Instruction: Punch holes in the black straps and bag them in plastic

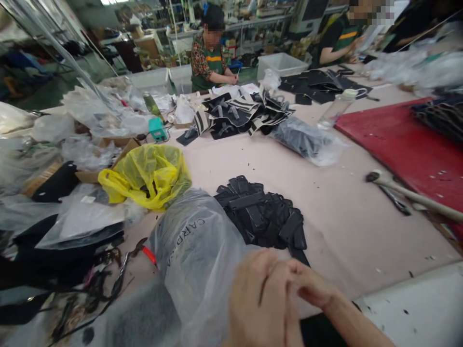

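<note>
Translucent lettered plastic bag (202,241) on the table (350,217), beside piled black tabs (260,214), left hand (258,301) and right hand (313,286) meeting at its near end, fingers blurred, cannot tell if clamped.

Pink tabletop (347,207) free right of black pieces (265,214); plastic bag (202,241) blocks left.

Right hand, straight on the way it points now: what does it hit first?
Most likely the left hand, directly in line with the right hand. They overlap in view and may already touch; blur and the single angle leave depth unclear.
</note>
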Demonstrator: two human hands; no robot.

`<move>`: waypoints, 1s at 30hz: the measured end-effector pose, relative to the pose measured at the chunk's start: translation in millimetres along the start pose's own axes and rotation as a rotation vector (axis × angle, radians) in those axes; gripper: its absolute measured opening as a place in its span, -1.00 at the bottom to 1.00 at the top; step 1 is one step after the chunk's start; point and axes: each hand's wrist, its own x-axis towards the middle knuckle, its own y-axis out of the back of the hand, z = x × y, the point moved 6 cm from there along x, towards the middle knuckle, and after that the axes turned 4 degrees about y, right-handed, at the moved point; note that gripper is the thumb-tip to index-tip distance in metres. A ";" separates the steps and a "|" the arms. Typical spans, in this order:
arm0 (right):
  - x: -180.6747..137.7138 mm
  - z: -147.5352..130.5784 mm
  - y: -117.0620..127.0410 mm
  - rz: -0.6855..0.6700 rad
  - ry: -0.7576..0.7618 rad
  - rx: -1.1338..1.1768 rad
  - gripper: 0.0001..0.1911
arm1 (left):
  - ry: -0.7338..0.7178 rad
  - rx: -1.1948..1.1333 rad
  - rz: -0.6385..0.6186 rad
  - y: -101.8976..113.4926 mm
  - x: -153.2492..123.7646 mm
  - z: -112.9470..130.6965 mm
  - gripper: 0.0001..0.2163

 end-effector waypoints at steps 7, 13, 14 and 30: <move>37.2 -43.7 168.1 0.852 0.196 -0.041 -0.61 | 0.600 -0.193 -0.314 -193.0 9.9 -106.0 -0.67; 107.2 -62.5 177.5 0.960 0.142 -0.312 -0.44 | 0.927 0.064 -0.115 -186.6 18.3 -243.8 -0.54; 115.6 -65.8 174.1 0.946 0.144 -0.356 -0.43 | 0.963 0.083 -0.138 -182.0 15.0 -258.0 -0.53; 169.1 -49.1 133.9 0.732 0.151 -0.425 -0.41 | 1.069 0.231 -0.231 -128.4 -28.9 -313.4 -0.48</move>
